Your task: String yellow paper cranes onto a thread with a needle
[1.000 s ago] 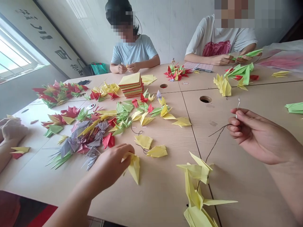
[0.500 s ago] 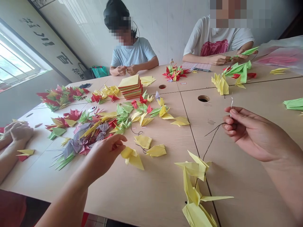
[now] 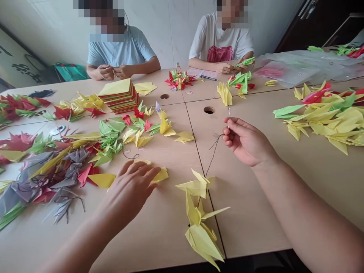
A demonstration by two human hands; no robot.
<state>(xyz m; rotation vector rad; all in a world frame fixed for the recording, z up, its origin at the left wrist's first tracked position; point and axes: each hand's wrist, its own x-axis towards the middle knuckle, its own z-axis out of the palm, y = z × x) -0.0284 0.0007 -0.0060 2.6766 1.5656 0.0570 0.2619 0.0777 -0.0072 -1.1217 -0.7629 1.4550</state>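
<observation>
Head view: a string of yellow cranes (image 3: 203, 242) lies between the two hands, somewhat nearer to the person than both of them. From its upper end the dark thread (image 3: 212, 156) rises to the right hand (image 3: 239, 137). This hand is closed in a pinch around a thin white needle (image 3: 229, 113), whose tip stands above the fingers. The left hand (image 3: 135, 185) is palm down with loosely spread fingers, over some yellow paper pieces (image 3: 162, 175); I cannot tell if the fingertips touch them, but it seems to grip nothing.

Several things could go wrong, in my judgement. If the right hand pulled too strongly, the thread could drag the cranes sideways and bend their thin points. A loose pinch could let the needle drop, and the round hole (image 3: 209, 110) is just beyond this hand. If the left hand pressed down, the paper pieces could be crushed.

To the left of the left hand, grey cranes (image 3: 75, 159) lie with loose dark cords, which could catch a passing sleeve. Beyond it stands a stack of square paper (image 3: 119, 94) on the tabletop (image 3: 247, 212). Farther away, two people sit opposite.
</observation>
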